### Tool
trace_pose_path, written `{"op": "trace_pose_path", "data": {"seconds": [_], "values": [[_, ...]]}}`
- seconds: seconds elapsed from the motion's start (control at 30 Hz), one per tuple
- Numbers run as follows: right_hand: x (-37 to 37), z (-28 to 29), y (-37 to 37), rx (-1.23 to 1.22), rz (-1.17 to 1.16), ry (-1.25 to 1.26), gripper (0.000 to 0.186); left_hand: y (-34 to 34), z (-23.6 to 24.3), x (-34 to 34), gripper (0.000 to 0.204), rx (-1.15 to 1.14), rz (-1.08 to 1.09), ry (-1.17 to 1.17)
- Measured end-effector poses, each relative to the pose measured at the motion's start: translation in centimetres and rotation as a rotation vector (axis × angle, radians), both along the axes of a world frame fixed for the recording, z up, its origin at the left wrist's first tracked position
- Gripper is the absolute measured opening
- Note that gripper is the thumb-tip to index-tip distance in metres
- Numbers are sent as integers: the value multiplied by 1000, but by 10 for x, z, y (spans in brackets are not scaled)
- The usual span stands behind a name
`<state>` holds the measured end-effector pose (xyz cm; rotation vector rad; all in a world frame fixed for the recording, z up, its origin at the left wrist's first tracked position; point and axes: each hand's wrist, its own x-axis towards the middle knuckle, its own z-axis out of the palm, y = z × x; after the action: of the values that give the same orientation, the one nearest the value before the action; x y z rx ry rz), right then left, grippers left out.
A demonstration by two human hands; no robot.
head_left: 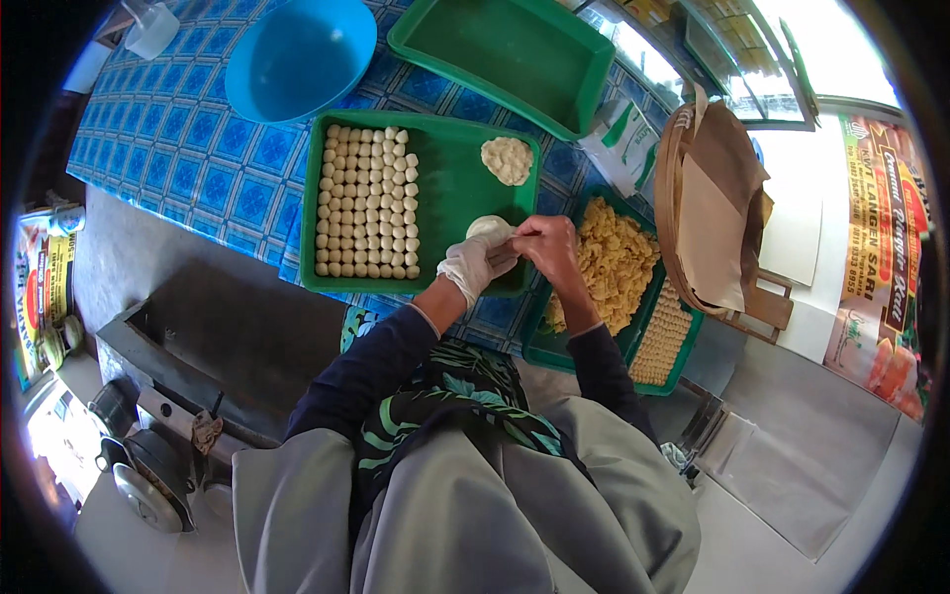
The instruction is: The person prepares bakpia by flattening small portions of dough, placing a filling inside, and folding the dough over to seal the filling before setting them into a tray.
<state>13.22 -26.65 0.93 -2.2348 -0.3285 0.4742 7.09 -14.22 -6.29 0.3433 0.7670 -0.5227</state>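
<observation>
My left hand, in a white glove, is closed at the near right corner of a green tray. Its fingers meet those of my bare right hand, which is pinched closed; what lies between them is too small and covered to make out. A smooth, pale round of dough shows just beyond the gloved fingers; whether it rests on the tray or in the hand, I cannot tell. Small dough balls fill the tray's left side in tight rows. A rough dough lump lies in its far right corner.
Right of my hands, a green tray holds crumbly yellow filling and small pale balls. Behind stand a blue basin, another green tray and a white packet. A round woven tray leans at the right.
</observation>
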Motion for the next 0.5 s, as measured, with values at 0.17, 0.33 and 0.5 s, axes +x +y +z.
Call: {"op": "trace_pose_path", "data": {"seconds": [0.17, 0.33, 0.5], "values": [[-9, 56, 3, 386, -234, 446, 11, 0, 3, 4, 29, 12, 88, 103], [-3, 71, 1, 945, -358, 466, 25, 17, 29, 4, 39, -234, 47, -97], [-11, 33, 14, 466, -183, 119, 25, 35, 70, 4, 33, -85, 209, -233]]}}
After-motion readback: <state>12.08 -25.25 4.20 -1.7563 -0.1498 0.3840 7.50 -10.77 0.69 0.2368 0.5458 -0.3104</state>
